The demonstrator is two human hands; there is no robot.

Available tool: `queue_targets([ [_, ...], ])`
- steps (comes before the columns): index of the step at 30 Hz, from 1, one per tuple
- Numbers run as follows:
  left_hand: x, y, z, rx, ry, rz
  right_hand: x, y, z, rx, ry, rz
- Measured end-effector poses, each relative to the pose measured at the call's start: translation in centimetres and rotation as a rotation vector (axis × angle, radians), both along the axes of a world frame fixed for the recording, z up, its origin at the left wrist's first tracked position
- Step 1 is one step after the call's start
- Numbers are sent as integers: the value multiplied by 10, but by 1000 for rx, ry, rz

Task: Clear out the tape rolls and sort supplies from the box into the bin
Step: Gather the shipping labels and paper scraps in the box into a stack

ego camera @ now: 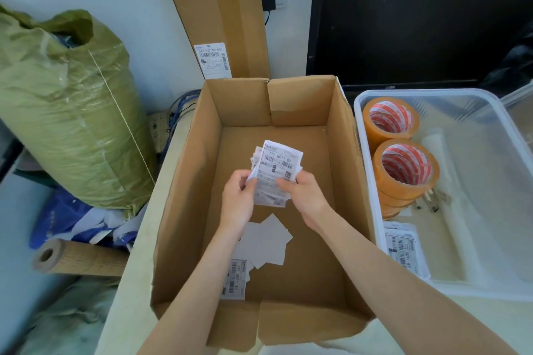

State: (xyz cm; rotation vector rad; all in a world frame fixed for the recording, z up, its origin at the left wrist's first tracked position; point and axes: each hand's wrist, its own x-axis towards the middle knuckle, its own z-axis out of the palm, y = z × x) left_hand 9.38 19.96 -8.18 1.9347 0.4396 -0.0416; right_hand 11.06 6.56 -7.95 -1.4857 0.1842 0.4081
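An open cardboard box (187, 196) stands in front of me. Above its floor, my left hand (238, 200) and my right hand (305, 196) both hold a stack of printed shipping labels (277, 164), fingers curled round its lower edges. More loose labels (266, 242) lie on the box floor near my left forearm. To the right sits a clear plastic bin (490, 181). Inside it are two orange tape roll stacks (403, 173), one behind the other, and a pile of labels (403, 248) at its near left corner.
A stuffed green woven sack (66, 112) stands at the left, with blue bags and a cardboard tube (78, 259) below it. A tall flat carton (219, 14) leans on the wall behind the box. A black monitor (418, 29) stands behind the bin.
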Motion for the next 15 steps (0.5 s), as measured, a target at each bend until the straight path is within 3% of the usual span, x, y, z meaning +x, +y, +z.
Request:
queue_targets([
  [4,3,1,-14,-18,-79,-23,7,-2,-1,-157,-31,-25],
  [10,-3,-9,-33,-118,-26,-158,5,0,-17,-321,52,-37],
  [15,2,-15,-40,-246,32,-70,6,-3,-18,-343,86,-80],
])
